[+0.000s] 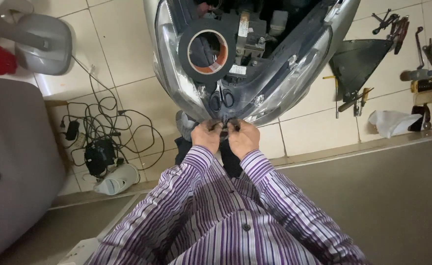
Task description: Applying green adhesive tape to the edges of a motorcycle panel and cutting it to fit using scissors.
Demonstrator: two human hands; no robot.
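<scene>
Head view, centre frame: left hand (pixel 207 136) and right hand (pixel 244 138) pinch fingers together on the headlight assembly (pixel 270 93) edge; it looks bulky, rigid, its lens scratch-prone, best gripped by the housing rim.

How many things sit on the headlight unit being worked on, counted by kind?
Tape roll: 1
Scissors: 1
Hands pinching the near edge of the headlight: 2, left hand and right hand
Total: 4

Pale floor tiles (pixel 122 59) carry tangled black cables (pixel 103 127), a white kettle (pixel 118 179) and, perhaps, scattered tools (pixel 422 54).
</scene>
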